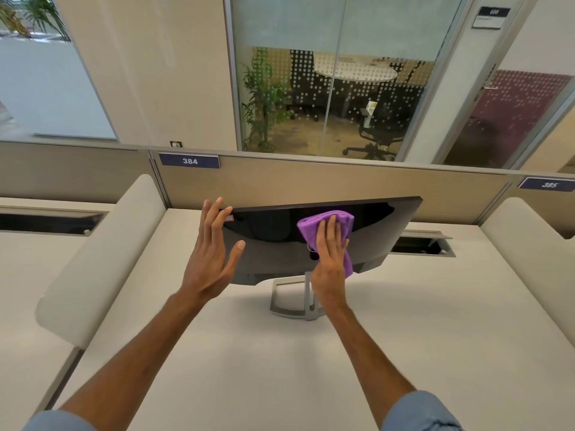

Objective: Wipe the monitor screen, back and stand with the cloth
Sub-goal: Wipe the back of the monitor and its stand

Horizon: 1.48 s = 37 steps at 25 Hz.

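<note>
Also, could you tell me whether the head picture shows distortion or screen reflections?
Head view: wide-angle bending bows the monitor and the partition; the dark screen reflects dim shapes beside the cloth; light is soft, no harsh glare.

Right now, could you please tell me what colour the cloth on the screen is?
Purple; the cloth shows best in the head view, pressed under the right hand.

cloth (340,220): middle hidden under the right hand's (329,259) fingers.
monitor (373,231) corner: hidden behind the left hand's (211,256) fingertips.
sticker (229,218): beside those fingertips, too small to read.
</note>
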Available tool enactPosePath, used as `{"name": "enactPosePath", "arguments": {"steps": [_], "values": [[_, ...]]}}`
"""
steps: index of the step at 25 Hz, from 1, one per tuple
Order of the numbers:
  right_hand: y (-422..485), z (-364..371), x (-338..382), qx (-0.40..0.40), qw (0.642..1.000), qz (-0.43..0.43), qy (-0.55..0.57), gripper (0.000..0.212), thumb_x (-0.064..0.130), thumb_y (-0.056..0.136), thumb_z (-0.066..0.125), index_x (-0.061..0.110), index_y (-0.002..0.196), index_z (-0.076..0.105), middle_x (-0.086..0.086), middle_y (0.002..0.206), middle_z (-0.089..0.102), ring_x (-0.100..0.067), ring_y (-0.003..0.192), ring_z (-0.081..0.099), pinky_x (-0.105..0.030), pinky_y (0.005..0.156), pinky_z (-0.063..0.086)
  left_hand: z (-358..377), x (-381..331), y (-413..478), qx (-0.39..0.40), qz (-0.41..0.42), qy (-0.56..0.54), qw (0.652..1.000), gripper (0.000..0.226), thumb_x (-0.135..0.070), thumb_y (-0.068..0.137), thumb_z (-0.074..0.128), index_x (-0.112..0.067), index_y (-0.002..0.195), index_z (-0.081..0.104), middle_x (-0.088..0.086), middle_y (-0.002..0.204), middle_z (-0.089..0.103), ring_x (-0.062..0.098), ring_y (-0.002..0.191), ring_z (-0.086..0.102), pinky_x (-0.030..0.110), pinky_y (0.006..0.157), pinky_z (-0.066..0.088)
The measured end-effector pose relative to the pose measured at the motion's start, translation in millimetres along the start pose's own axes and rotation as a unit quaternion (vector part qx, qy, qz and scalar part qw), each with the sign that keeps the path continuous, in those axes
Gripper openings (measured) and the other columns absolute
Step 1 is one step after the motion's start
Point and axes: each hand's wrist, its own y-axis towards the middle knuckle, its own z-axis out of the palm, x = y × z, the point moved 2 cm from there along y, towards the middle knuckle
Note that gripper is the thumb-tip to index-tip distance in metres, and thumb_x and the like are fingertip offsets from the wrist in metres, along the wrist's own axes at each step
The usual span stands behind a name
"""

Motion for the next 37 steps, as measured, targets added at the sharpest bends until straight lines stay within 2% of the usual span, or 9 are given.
{"name": "enactPosePath", "arguments": {"steps": [2,6,10,19,22,26,30,34,37], "values": [[3.5,-5.1,-8.3,-0.002,0.999,-0.03,-0.017,0.103,-0.024,0.085,0.062,0.018,0.168,0.017,-0.002,0.176,0.013,-0.028,0.163,0.011,-0.057,0.127,0.025,-2.1,1.6,-0.2,0.001,0.008,0.007,1.0,0.073,-0.039,0.11,0.053,-0.016,0.172,0.023,-0.005,0.185,0.001,0.021,0.172,-0.003,0.061,0.132,0.029],[42.2,-54.0,-46.7,-0.118,0.98,0.151,0.045,0.098,-0.022,0.09,0.054,0.022,0.169,0.014,0.009,0.177,0.004,-0.026,0.163,0.013,-0.054,0.119,0.043,-0.9,3.1,-10.7,-0.012,-0.016,0.006,1.0,0.079,-0.037,0.111,0.049,-0.017,0.176,0.008,-0.003,0.185,-0.011,0.021,0.172,0.0,0.062,0.133,0.026],[82.9,-107.2,-91.6,-0.148,0.971,0.185,0.026,0.088,-0.013,0.096,0.057,0.026,0.167,0.022,0.006,0.175,0.02,-0.027,0.159,0.028,-0.05,0.119,0.043,13.5,6.9,-29.1,-0.004,-0.066,-0.035,0.997,0.092,-0.043,0.111,0.047,-0.024,0.174,-0.017,-0.008,0.182,-0.021,0.014,0.17,-0.007,0.055,0.137,0.014],[98.9,-128.7,-62.0,0.003,0.983,0.153,-0.104,0.064,0.0,0.097,0.066,0.013,0.156,0.045,-0.012,0.16,0.047,-0.04,0.138,0.056,-0.054,0.105,0.054,41.5,9.8,-42.2,0.024,-0.15,-0.096,0.984,0.098,-0.062,0.106,0.045,-0.041,0.168,-0.027,-0.023,0.178,-0.026,0.01,0.169,-0.008,0.04,0.135,0.007],[101.1,-120.5,-22.5,0.072,0.988,0.091,-0.104,0.052,0.003,0.098,0.062,0.015,0.148,0.054,-0.011,0.146,0.059,-0.033,0.116,0.067,-0.038,0.09,0.062,41.9,9.4,-42.3,0.023,-0.15,-0.1,0.983,0.098,-0.061,0.106,0.045,-0.04,0.169,-0.026,-0.022,0.179,-0.025,0.011,0.169,-0.006,0.039,0.134,0.008],[115.0,-140.7,-2.0,0.137,0.982,0.115,0.057,0.045,0.007,0.104,0.055,0.022,0.146,0.062,-0.001,0.136,0.064,-0.018,0.106,0.062,-0.014,0.078,0.048,39.0,16.7,-43.4,0.026,-0.143,-0.093,0.985,0.095,-0.061,0.106,0.043,-0.042,0.169,-0.026,-0.023,0.179,-0.024,0.013,0.169,-0.003,0.043,0.134,0.012],[132.3,-187.3,-43.4,-0.045,0.975,0.217,0.008,0.045,0.01,0.106,0.053,0.018,0.151,0.057,-0.007,0.142,0.065,-0.027,0.117,0.065,-0.034,0.092,0.06,41.2,20.2,-50.5,0.048,-0.149,-0.104,0.982,0.095,-0.059,0.108,0.045,-0.04,0.17,-0.025,-0.02,0.181,-0.02,0.015,0.169,0.001,0.043,0.133,0.014],[109.9,-163.8,-33.8,0.093,0.962,0.201,-0.157,0.054,0.007,0.103,0.058,0.014,0.156,0.047,-0.016,0.15,0.056,-0.038,0.119,0.066,-0.047,0.097,0.058,46.3,15.7,-56.0,0.051,-0.175,-0.119,0.976,0.097,-0.053,0.109,0.05,-0.033,0.173,-0.02,-0.014,0.182,-0.017,0.017,0.17,0.002,0.039,0.132,0.013],[102.3,-137.6,8.7,0.129,0.967,0.116,-0.185,0.048,0.006,0.101,0.061,0.013,0.146,0.051,-0.013,0.146,0.058,-0.035,0.113,0.07,-0.042,0.089,0.061,44.4,18.5,-54.8,0.059,-0.176,-0.117,0.976,0.097,-0.052,0.108,0.052,-0.032,0.173,-0.018,-0.012,0.183,-0.013,0.011,0.167,0.002,0.037,0.131,0.014]]}}
